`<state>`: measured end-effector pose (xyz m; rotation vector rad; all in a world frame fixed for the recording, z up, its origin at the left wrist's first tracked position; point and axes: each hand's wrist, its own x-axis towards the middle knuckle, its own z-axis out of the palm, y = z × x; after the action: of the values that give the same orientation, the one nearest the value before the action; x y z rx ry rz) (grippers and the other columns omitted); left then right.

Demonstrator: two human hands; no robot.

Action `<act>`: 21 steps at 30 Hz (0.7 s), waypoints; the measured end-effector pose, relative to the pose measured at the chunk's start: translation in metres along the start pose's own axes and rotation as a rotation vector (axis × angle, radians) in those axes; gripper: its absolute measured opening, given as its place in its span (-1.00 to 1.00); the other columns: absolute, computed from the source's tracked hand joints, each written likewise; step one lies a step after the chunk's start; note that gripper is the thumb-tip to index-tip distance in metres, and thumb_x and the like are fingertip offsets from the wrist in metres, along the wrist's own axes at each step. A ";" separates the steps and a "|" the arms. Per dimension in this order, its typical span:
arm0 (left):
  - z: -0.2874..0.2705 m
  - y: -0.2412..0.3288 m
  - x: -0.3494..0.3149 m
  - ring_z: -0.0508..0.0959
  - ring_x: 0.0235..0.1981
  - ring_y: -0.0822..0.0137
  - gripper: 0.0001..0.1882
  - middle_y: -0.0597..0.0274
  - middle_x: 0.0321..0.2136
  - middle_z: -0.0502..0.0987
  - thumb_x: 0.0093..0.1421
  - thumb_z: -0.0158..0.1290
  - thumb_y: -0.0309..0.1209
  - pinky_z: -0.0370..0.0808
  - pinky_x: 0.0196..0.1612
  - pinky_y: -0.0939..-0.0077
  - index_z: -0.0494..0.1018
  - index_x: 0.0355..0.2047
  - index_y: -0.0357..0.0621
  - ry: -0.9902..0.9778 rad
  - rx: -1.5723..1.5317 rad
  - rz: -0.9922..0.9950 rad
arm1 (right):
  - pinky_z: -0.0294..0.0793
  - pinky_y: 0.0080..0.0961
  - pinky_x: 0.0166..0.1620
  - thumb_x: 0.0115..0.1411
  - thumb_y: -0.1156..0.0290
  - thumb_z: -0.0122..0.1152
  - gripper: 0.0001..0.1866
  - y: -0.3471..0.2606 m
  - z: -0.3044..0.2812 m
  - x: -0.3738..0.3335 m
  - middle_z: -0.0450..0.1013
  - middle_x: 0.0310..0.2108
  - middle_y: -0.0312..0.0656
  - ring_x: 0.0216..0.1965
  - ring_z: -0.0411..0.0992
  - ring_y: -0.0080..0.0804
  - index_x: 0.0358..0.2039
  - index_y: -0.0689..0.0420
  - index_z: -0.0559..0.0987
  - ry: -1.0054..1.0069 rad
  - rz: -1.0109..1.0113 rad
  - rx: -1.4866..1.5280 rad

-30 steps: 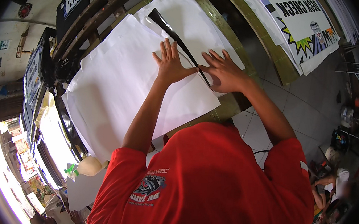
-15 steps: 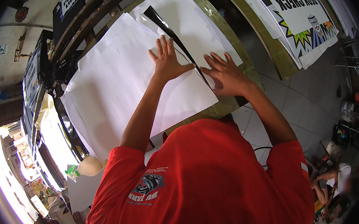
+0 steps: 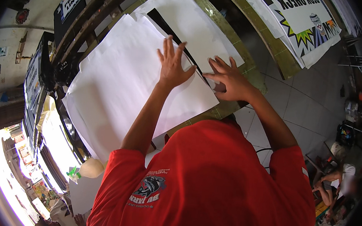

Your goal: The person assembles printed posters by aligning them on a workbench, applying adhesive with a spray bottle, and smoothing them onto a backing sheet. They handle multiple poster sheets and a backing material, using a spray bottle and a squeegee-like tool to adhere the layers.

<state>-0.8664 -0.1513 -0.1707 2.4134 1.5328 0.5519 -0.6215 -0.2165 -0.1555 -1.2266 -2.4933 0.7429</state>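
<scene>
Large white sheets (image 3: 112, 65) lie on a greenish work table (image 3: 208, 115), with another pale sheet (image 3: 205, 25) at the right. A narrow black strip (image 3: 166, 26) runs diagonally along the edge between them. My left hand (image 3: 174, 65) rests with fingers spread on the white sheets, its fingertips reaching the strip. My right hand (image 3: 228, 79) lies on the pale sheet beside the strip's near end, fingers apart, its index finger pointing at the strip. Neither hand grips anything; the strip's near end is partly hidden by my fingers.
To the upper right, a second table holds printed posters (image 3: 307, 25). Dark racks with boards (image 3: 35, 76) stand at the left. A spray bottle (image 3: 89, 168) with a green nozzle is at the lower left. Another person (image 3: 333, 180) sits at the far right above a tiled floor (image 3: 275, 99).
My left hand has slid slightly right, its fingers now over the strip. My right hand has shifted a little. The black strip lies flatter and straighter than before.
</scene>
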 end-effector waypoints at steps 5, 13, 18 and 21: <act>0.003 0.025 -0.020 0.39 0.16 0.07 -0.73 0.11 0.03 0.43 0.00 0.19 -0.50 0.16 0.27 -0.18 0.56 -0.23 0.00 0.078 -0.091 0.253 | -0.23 0.31 0.35 -0.12 0.23 0.35 -0.35 -0.004 -0.003 0.000 0.05 0.39 0.03 0.43 -0.06 0.02 0.10 -0.15 0.56 -0.062 0.021 -0.055; 0.010 0.033 -0.046 0.46 0.05 0.21 -0.69 0.29 -0.11 0.52 0.01 0.21 -0.48 0.25 0.24 -0.08 0.55 -0.18 0.01 -0.023 -0.099 0.434 | -0.17 0.36 0.31 -0.11 0.23 0.33 -0.36 0.000 0.004 -0.004 0.13 0.34 0.07 0.40 -0.01 0.05 0.10 -0.18 0.54 0.013 -0.001 -0.097; 0.017 0.021 -0.053 0.48 -0.04 0.23 -0.77 0.31 -0.18 0.52 0.03 0.18 -0.41 0.28 0.23 -0.06 0.56 -0.25 0.03 0.052 -0.045 0.479 | -0.23 0.35 0.32 -0.12 0.24 0.34 -0.28 -0.004 0.006 0.003 0.07 0.37 0.06 0.41 -0.03 0.04 0.17 -0.24 0.48 0.005 0.013 -0.068; 0.016 0.021 -0.053 0.48 -0.05 0.22 -0.79 0.33 -0.15 0.53 0.06 0.14 -0.37 0.26 0.26 -0.04 0.59 -0.26 0.09 -0.024 -0.070 0.504 | -0.28 0.35 0.33 -0.12 0.25 0.35 -0.25 -0.006 0.007 -0.002 0.03 0.39 0.06 0.42 -0.05 0.05 0.20 -0.26 0.46 -0.012 0.021 -0.067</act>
<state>-0.8630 -0.2083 -0.1875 2.7374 0.8670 0.6480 -0.6276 -0.2231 -0.1585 -1.2764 -2.5374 0.6793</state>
